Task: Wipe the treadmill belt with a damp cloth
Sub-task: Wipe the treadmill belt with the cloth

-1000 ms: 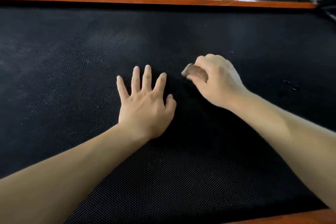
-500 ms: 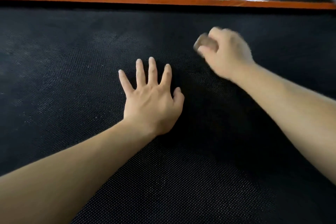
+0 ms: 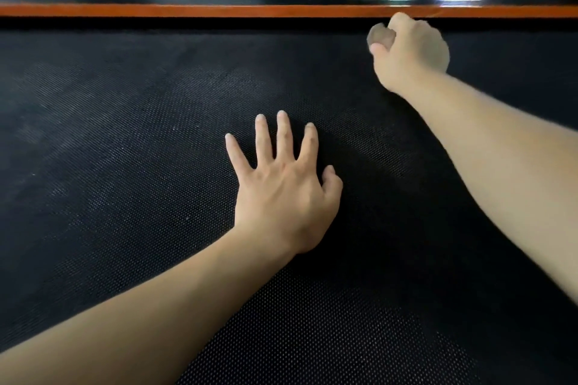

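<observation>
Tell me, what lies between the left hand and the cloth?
Only bare treadmill belt, in the head view; the left hand rests flat, the right hand grips the cloth.

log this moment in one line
left hand: flat on belt | right hand: grips cloth near orange rail | step: wiping far edge

Count recorded was two hands (left hand, right hand), one cloth, one treadmill belt, and one orange edge strip.
</observation>
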A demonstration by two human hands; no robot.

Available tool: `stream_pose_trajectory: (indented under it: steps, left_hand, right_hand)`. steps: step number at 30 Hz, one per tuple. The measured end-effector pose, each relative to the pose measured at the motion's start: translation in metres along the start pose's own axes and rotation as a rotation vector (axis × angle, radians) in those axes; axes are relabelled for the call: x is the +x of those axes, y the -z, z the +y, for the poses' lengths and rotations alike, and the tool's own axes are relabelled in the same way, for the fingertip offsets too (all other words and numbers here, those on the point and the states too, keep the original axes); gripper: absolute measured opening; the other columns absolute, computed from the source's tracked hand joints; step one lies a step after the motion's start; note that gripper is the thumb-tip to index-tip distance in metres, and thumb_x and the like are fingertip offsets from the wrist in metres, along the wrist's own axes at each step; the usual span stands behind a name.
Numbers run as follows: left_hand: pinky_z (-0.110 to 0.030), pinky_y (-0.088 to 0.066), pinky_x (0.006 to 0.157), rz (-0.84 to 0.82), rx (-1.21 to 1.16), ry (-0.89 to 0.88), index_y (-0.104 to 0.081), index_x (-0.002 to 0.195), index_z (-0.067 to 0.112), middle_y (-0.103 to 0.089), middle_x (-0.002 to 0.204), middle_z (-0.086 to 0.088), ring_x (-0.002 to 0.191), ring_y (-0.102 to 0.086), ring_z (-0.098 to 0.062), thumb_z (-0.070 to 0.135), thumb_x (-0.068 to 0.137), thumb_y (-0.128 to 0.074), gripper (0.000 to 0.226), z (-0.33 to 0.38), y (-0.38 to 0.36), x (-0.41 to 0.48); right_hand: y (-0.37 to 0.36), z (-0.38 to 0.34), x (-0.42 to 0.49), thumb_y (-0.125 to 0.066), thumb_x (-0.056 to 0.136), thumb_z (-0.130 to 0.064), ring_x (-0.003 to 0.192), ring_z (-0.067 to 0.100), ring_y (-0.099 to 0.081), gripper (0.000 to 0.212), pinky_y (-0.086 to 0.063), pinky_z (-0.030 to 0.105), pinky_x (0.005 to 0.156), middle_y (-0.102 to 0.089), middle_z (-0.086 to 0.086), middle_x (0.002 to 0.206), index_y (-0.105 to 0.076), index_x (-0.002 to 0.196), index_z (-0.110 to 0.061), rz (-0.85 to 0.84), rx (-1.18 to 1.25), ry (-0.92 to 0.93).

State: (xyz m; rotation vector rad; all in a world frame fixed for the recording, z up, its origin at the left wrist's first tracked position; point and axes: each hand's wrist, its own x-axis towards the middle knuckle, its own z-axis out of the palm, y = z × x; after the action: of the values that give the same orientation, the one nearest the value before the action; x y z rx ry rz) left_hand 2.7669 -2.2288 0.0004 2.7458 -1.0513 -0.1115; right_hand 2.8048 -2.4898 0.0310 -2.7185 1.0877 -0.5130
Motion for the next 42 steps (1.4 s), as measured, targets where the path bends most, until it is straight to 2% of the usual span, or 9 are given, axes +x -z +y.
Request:
stream_pose_trajectory:
  steps: [5,10,15,20,26,32,36,39,42]
  left_hand:
    - [-0.07,0.008,0.118,0.002,0.002,0.002,-0.012,0.162,0.026,0.002,0.171,-0.012,0.156,0.013,-0.035,0.057,0.097,-0.019,0.072,0.001,0.001,0.0]
    - [-0.069,0.008,0.118,0.002,-0.002,-0.003,-0.011,0.162,0.026,0.003,0.171,-0.011,0.156,0.014,-0.034,0.058,0.096,-0.017,0.073,0.0,-0.001,0.0]
    - [-0.069,0.008,0.118,0.004,0.006,0.005,-0.012,0.161,0.026,0.001,0.171,-0.011,0.156,0.013,-0.035,0.058,0.095,-0.016,0.074,-0.001,-0.001,0.001]
    - [-0.069,0.006,0.119,0.008,0.012,0.008,-0.013,0.161,0.026,0.0,0.171,-0.01,0.156,0.011,-0.035,0.058,0.096,-0.017,0.073,-0.001,-0.002,0.0]
    - [-0.068,0.007,0.119,-0.008,0.016,0.029,-0.012,0.161,0.029,0.0,0.171,-0.008,0.156,0.011,-0.032,0.059,0.096,-0.019,0.072,0.0,-0.001,0.001]
    - [-0.068,0.007,0.119,-0.017,0.017,0.038,-0.013,0.161,0.029,-0.001,0.171,-0.009,0.156,0.01,-0.032,0.057,0.098,-0.023,0.069,0.001,0.002,0.001]
    - [-0.068,0.008,0.119,-0.026,0.029,0.04,-0.012,0.161,0.029,0.0,0.171,-0.008,0.156,0.011,-0.032,0.058,0.098,-0.02,0.07,0.0,0.003,0.0]
    - [-0.068,0.008,0.119,-0.028,0.027,0.043,-0.013,0.161,0.029,0.0,0.171,-0.008,0.156,0.011,-0.032,0.058,0.098,-0.021,0.07,0.001,0.003,0.0]
    - [-0.068,0.009,0.119,-0.032,0.027,0.041,-0.014,0.161,0.028,-0.001,0.171,-0.01,0.156,0.011,-0.033,0.057,0.099,-0.021,0.069,0.003,0.003,0.0]
  right_hand:
    - [-0.012,-0.032,-0.029,-0.059,0.094,-0.047,0.091,0.033,-0.058,0.03,-0.045,0.041,0.075,-0.061,0.009,0.096,-0.059,0.101,-0.017,-0.079,0.092,0.368]
    - [-0.005,-0.009,0.027,-0.056,0.099,-0.043,0.118,0.038,-0.058,0.038,-0.047,0.046,0.095,-0.064,0.012,0.127,-0.056,0.128,-0.019,0.028,-0.023,-0.029]
    - [-0.001,0.014,0.002,-0.059,0.094,-0.048,0.095,0.031,-0.057,0.028,-0.046,0.04,0.077,-0.062,0.005,0.102,-0.055,0.099,-0.021,-0.076,0.061,0.176]
    - [0.027,0.05,0.013,-0.054,0.097,-0.044,0.107,0.039,-0.059,0.032,-0.047,0.044,0.085,-0.065,0.014,0.115,-0.058,0.111,-0.016,-0.002,-0.024,-0.096]
    - [0.032,0.053,-0.075,-0.064,0.093,-0.042,0.079,0.027,-0.054,0.029,-0.04,0.035,0.067,-0.058,0.003,0.084,-0.051,0.083,-0.019,-0.154,0.108,0.251]
    - [0.047,0.076,-0.052,-0.052,0.097,-0.043,0.095,0.036,-0.06,0.026,-0.046,0.04,0.075,-0.063,0.009,0.098,-0.056,0.101,-0.018,0.005,-0.041,-0.055]
    - [0.056,0.056,-0.143,-0.06,0.094,-0.04,0.077,0.023,-0.056,0.029,-0.043,0.036,0.066,-0.057,0.0,0.08,-0.05,0.08,-0.017,-0.16,0.148,0.202]
    - [0.069,0.086,-0.166,-0.065,0.092,-0.038,0.078,0.028,-0.057,0.032,-0.045,0.038,0.068,-0.056,0.0,0.078,-0.047,0.077,-0.017,-0.181,0.073,0.327]
    - [0.078,0.12,-0.132,-0.055,0.097,-0.042,0.093,0.038,-0.059,0.025,-0.045,0.041,0.075,-0.062,0.013,0.097,-0.054,0.097,-0.018,-0.04,-0.046,0.031]
